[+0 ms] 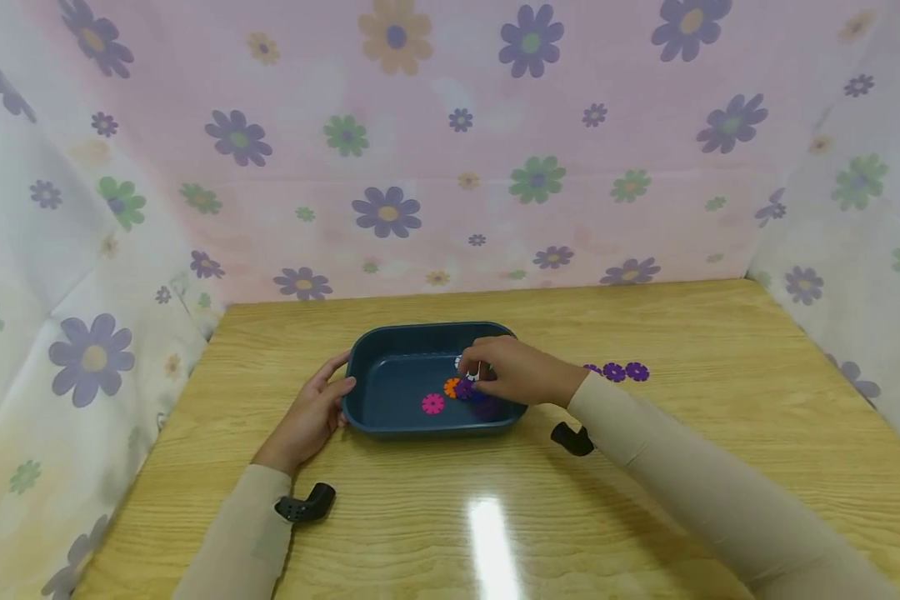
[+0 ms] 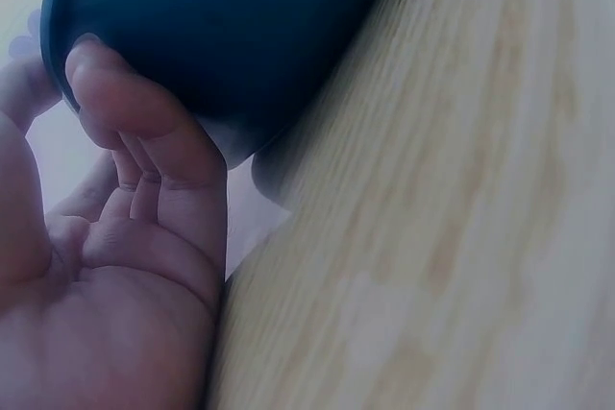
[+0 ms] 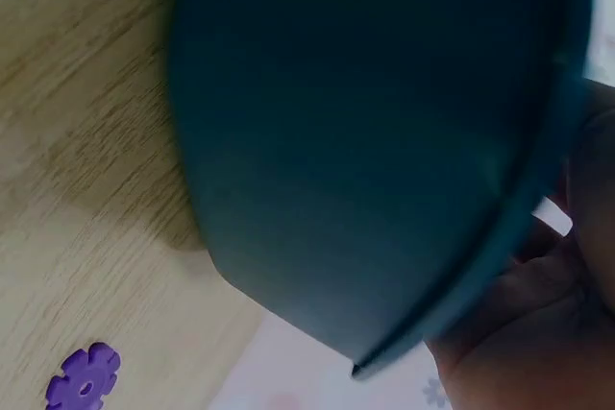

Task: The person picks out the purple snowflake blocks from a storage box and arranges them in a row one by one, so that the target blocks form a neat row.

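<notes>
Gripping the left end of the dark blue tub (image 1: 420, 432) on the surface (image 1: 390, 517) is the left hand (image 1: 311, 423). The right hand (image 1: 521, 371) dips in by coloured discs (image 1: 432, 404); whether it pinches one, I can't tell from here. Purple discs (image 1: 613, 372) lie right of the tub.

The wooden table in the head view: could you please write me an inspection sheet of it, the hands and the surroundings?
Surface: wood-grain table, with a bright reflection towards the front.
Job's things: dark blue tub holding a pink disc, an orange disc and other pieces partly hidden; at least three purple discs in a row on the table, right of the tub.
Clutter: nothing seen.
Grippers: left hand grips the tub's left end; right hand reaches inside, grasp unclear.
Cables: nothing seen.
Surroundings: flower-patterned sheeting behind and on both sides.
</notes>
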{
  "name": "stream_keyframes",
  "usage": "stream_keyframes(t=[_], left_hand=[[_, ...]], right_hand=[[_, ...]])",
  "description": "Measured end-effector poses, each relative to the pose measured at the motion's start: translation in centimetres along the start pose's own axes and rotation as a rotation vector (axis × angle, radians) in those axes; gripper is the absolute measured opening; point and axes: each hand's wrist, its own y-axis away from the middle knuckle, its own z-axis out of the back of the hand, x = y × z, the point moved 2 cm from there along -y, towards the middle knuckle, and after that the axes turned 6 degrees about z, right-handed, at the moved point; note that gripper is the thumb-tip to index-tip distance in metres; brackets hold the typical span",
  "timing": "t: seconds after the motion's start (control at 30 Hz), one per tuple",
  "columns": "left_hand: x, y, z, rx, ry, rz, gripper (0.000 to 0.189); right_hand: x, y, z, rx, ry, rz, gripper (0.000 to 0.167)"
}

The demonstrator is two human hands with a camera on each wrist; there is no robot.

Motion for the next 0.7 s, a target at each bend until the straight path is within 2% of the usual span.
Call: stream_keyframes(t=[0.33,0.57,0.7], left_hand=[[-0.1,-0.2,0.0,0.002,0.012,0.009,0.058],[0.0,-0.2,0.1,0.006,0.016,0.007,0.057],[0.0,-0.2,0.1,0.008,0.01,0.008,0.058]], right_hand=[[-0.7,-1.9,-0.6,0.073,0.023,-0.036,0.02],[-1.1,-2.5,-1.8,0.113,0.128,-0.096,0.022],[-1.1,-2.5,-2.2,0.103,0.165,-0.108,0.022]])
